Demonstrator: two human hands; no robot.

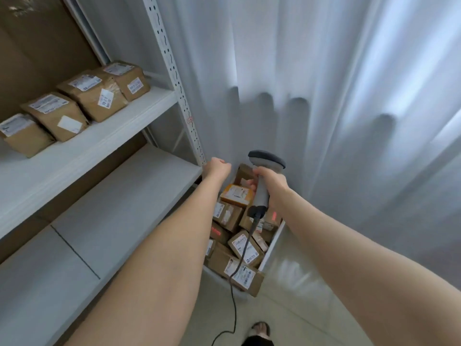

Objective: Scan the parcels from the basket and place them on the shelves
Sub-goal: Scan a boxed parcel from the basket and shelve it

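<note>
— Forearms fill the lower frame; right hand (270, 182) is wrapped round the scanner (263, 181), left hand (217, 168) curled, holding nothing.

— Parcels?

— Heaped in the basket (273, 242), centre-bottom. I'd worry the cable (234, 290) snags one.

— Room?

— Lower shelf (119, 196), centre-left, is bare; four parcels on the shelf above.

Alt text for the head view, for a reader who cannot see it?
The right hand holds a corded barcode scanner over a basket full of parcels, while the empty left hand reaches toward it. Four brown parcels sit on a white shelf.
</note>
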